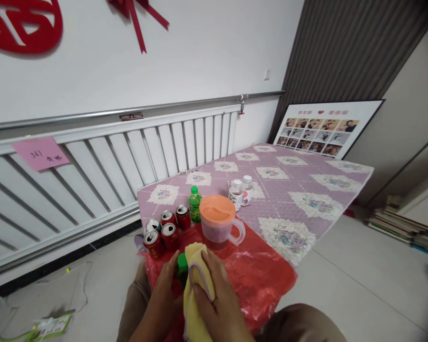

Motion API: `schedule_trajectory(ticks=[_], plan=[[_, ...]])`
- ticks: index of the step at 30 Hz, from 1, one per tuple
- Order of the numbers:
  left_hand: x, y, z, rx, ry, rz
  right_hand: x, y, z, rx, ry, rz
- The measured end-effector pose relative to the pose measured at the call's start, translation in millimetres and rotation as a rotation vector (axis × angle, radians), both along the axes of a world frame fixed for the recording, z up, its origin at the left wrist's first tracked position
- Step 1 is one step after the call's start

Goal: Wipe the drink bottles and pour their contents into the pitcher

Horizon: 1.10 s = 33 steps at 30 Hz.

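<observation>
My right hand is closed around a folded yellow cloth with a purple edge. The cloth presses against the side of a green-capped bottle, whose lower part is hidden. My left hand curls around that bottle from the left. Just beyond my hands stands a clear pitcher with an orange lid and some liquid inside. Several red cans stand to the left of the pitcher. Behind it is another green bottle. Under all this lies a red plastic sheet.
Two white-capped bottles stand behind the pitcher on the purple floral tablecloth. A white radiator runs along the table's left side. On the floor at lower left lies a power strip. A photo board leans at the far end.
</observation>
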<state>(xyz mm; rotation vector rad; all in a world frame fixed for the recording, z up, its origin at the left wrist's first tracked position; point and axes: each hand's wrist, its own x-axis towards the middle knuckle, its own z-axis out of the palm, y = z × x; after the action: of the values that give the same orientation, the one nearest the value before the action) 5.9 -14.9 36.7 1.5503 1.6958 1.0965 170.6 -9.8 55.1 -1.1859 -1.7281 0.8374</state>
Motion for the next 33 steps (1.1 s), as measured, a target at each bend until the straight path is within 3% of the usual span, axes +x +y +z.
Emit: schedule_trajectory(ticks=[3,6,9,13,20,28,30,33], plan=[[-1,1,0.6,0.023,0.015,-0.006,-2,5,-13.5,-0.011,-0.020,-0.028],[-3,2,-0.5,0.033,0.043,0.024,-2,16,-44.6,-0.085,-0.028,-0.078],[-5,3,-0.3,0.032,0.091,0.035,1,23,-74.1,-0.170,-0.053,-0.034],[-3,4,-4.8,0.039,0.072,0.070,4,25,-89.7,-0.198,-0.066,-0.015],[-6,1,-21.0,0.000,-0.143,-0.066,5,25,-72.6,-0.163,-0.033,-0.042],[-6,0,-13.9,-0.079,-0.323,-0.086,-4,3,-7.2,0.006,-0.004,-0.014],[-3,1,-16.0,-0.074,-0.336,-0.062,-7,3,-6.6,0.021,-0.016,-0.011],[-3,3,-19.8,-0.018,-0.246,0.020,-8,9,-28.0,-0.034,-0.043,-0.049]])
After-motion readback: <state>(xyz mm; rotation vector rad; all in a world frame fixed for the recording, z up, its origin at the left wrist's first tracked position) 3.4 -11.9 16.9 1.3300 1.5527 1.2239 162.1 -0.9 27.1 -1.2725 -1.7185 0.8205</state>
